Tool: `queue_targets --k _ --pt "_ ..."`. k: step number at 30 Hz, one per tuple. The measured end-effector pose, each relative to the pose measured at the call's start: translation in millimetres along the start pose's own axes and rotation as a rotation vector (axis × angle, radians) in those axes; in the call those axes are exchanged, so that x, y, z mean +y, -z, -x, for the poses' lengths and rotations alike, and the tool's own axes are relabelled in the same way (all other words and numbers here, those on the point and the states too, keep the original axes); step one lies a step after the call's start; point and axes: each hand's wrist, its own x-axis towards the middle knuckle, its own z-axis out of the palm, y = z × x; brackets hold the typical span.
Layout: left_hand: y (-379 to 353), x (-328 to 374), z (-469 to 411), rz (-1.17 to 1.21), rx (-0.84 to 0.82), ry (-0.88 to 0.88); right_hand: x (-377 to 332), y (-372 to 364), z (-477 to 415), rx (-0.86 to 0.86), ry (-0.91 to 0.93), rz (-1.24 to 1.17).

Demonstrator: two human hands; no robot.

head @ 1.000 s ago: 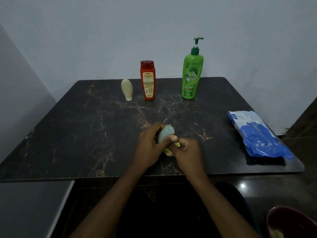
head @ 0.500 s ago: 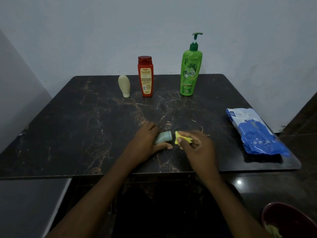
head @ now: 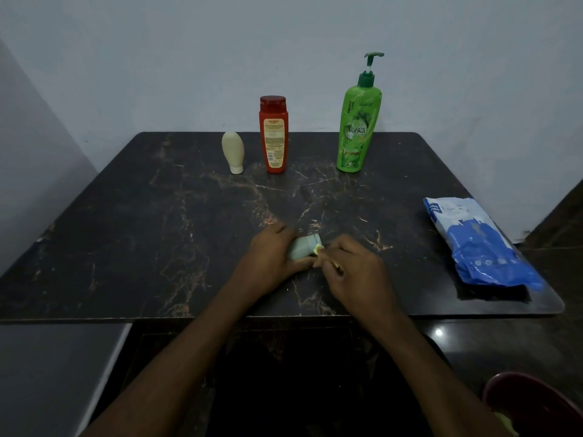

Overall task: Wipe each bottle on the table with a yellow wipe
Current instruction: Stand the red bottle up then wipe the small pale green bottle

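Grey bottle (head: 302,249) is on its side, low at the 6 o'clock edge of the table (head: 157,231). I cannot tell if it touches the top. The left hand (head: 271,260) holds it, with fingers curled round its body. Its free end points to 3 o'clock.

The right hand (head: 356,272) pinches the yellow wipe (head: 318,247). The wipe now touches the bottle's end. Half a second ago it was just beside the end, and more yellow showed. Now the fingers hide most of it.

At 12 o'clock stand the cream bottle (head: 233,151), the red bottle (head: 273,135) and the green bottle (head: 356,127), in the same spots as before. A blue pack (head: 476,244) lies at 3 o'clock.
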Motion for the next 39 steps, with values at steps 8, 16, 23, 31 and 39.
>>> queue_targets --k 8,16,23,31,39 --pt "-2.9 -2.0 1.6 0.03 -0.055 -0.004 2.3 -10.7 -0.9 -0.052 -0.014 0.073" --pt "-2.0 4.0 2.0 0.048 -0.013 -0.062 2.7 3.7 -10.6 0.009 -0.004 -0.038" --pt "-1.6 10.8 4.2 -0.074 0.071 -0.174 -10.8 13.9 -37.1 -0.211 -0.105 0.129" --pt "1.0 14.2 9.0 -0.071 0.056 -0.132 -14.8 10.6 -10.5 -0.081 -0.051 0.063" --pt "4.6 16.4 11.8 -0.304 0.142 -0.216 -17.8 25.4 -62.5 -0.429 -0.264 0.162"
